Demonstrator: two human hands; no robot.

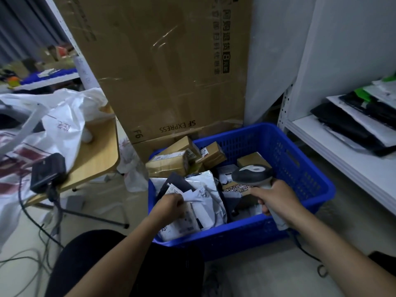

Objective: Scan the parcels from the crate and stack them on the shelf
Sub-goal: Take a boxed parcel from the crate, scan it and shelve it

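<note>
**Fig. 1. Both hands over the parcel crate, head view**

My left hand (171, 203) is inside the near-left corner of the blue crate (310, 168). Its fingers are curled and pinch the upper edge of a soft parcel (184, 221), a white plastic mailer with a printed label, which lies directly under and in front of the knuckles. Just beyond that hand lies a second, crumpled grey-white mailer (205, 183), glossy and creased, with dark flat bags tucked around it.

My right hand (276, 200) is wrapped around the pale handle of the scanner (252, 173). The scanner's rounded grey-and-black head sits above the middle of the crate and points away from me. Its cable trails down past the crate's near wall to the floor.

The crate is rigid moulded plastic with perforated lattice walls, and it stands on the floor. At its far-left side several taped brown cardboard boxes (169, 163) are piled at angles. They are rectangular and carry white labels.

To the right stands the white metal shelf (342, 159), and flat black and white bags (360, 123) are stacked on its board. A tall corrugated carton (162, 67) leans upright behind the crate. To the left, a light wooden surface (96, 155) holds a crinkled white plastic bag (64, 116) and a black box-shaped device (48, 172) at its near edge.
</note>
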